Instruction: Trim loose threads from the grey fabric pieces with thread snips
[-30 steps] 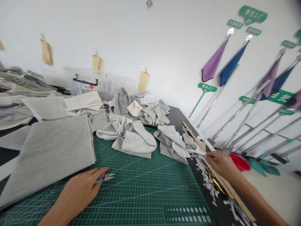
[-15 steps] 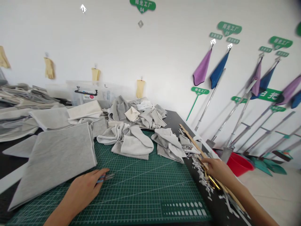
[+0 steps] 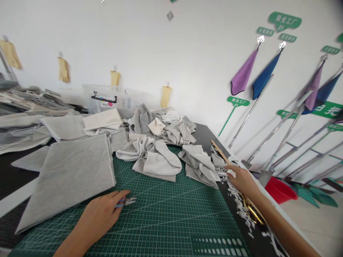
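My left hand (image 3: 103, 210) rests on the green cutting mat (image 3: 160, 200), closed around small blue-handled thread snips (image 3: 127, 202) whose metal tips point right. A large folded grey cloth (image 3: 75, 171) lies just beyond it. My right hand (image 3: 241, 178) is over the right table edge, with a white fabric scrap (image 3: 231, 173) pinched at its fingers. Beneath and beside this hand are a wooden strip (image 3: 220, 151) and a line of white scraps (image 3: 237, 200). Gold-handled scissors (image 3: 253, 210) lie under the right forearm, partly hidden.
Crumpled grey and white cloth pieces (image 3: 160, 162) lie across the mat's far side. More cloth is stacked (image 3: 26, 103) at the left, near a clear plastic box (image 3: 103, 100). Right of the table stand a red bucket (image 3: 280, 191) and long-handled cleaning tools (image 3: 252, 107).
My right hand has moved forward along the wooden strip, away from the scissors, and a white scrap now shows at its fingers. The view has shifted slightly; my left hand keeps the snips.
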`<act>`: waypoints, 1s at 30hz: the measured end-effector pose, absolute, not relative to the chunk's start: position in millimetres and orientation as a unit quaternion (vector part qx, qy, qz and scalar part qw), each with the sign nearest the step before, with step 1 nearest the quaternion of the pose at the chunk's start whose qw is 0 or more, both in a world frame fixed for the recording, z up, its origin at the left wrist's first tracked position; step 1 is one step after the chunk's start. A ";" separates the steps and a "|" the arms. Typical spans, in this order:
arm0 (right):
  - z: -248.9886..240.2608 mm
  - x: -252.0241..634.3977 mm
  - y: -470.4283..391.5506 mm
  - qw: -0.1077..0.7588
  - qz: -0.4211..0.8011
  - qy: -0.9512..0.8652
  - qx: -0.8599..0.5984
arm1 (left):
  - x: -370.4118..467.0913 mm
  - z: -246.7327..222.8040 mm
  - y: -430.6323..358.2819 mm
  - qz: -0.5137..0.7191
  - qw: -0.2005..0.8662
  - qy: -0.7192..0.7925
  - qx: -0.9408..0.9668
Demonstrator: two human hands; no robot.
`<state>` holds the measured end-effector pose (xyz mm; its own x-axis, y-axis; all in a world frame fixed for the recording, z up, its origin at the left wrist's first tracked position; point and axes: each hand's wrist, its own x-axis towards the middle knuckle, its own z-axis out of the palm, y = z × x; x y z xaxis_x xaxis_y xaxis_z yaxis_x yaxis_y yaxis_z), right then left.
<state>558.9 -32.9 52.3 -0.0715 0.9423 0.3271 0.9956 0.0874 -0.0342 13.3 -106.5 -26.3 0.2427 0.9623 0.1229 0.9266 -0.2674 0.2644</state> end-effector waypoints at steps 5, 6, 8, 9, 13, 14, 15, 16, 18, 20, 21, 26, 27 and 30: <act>57.3 507.2 10.1 0.180 -0.126 -0.764 -0.606 | 10.8 -32.1 -105.8 0.138 0.072 0.600 0.785; 61.4 500.7 19.6 0.155 -0.131 -0.767 -0.608 | 10.5 -33.0 -105.7 0.142 0.071 0.601 0.784; 72.6 498.5 35.1 0.070 -0.134 -0.734 -0.662 | 10.3 -33.4 -106.0 0.148 0.067 0.604 0.780; 78.9 503.6 39.9 0.042 -0.131 -0.709 -0.691 | 10.5 -33.0 -106.4 0.150 0.066 0.606 0.779; 96.5 551.4 34.4 -0.002 -0.123 -0.659 -0.742 | 11.2 -31.2 -107.6 0.143 0.071 0.606 0.780; 97.1 563.9 27.8 -0.004 -0.115 -0.663 -0.740 | 10.8 -31.8 -107.6 0.140 0.074 0.605 0.780; 95.9 573.6 20.1 0.017 -0.097 -0.677 -0.729 | 10.1 -33.0 -107.4 0.138 0.075 0.606 0.780; 93.3 579.4 12.2 0.044 -0.078 -0.688 -0.720 | 9.1 -34.7 -107.1 0.136 0.075 0.607 0.780; 84.2 577.3 -0.8 0.096 -0.049 -0.703 -0.703 | 7.0 -38.4 -106.2 0.135 0.069 0.608 0.779; 71.5 558.6 -5.4 0.128 -0.032 -0.709 -0.693 | 5.5 -41.0 -105.2 0.130 0.066 0.607 0.781; 64.3 545.4 -4.1 0.170 -0.006 -0.717 -0.676 | 5.2 -41.4 -105.0 0.127 0.067 0.605 0.783; 24.6 486.1 16.9 0.201 0.045 -0.800 -0.563 | 7.8 -37.3 -106.8 0.132 0.069 0.606 0.782; 17.2 481.3 20.6 0.199 0.043 -0.807 -0.554 | 8.6 -35.9 -107.3 0.134 0.069 0.606 0.781; -0.1 481.5 27.5 0.205 0.041 -0.803 -0.557 | 10.3 -32.4 -108.2 0.136 0.075 0.604 0.782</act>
<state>481.5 27.5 -0.1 -0.2946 0.9124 0.2840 0.8785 0.3755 -0.2952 10.3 -108.2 -32.4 0.2330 0.9650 0.1208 0.9240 -0.2584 0.2819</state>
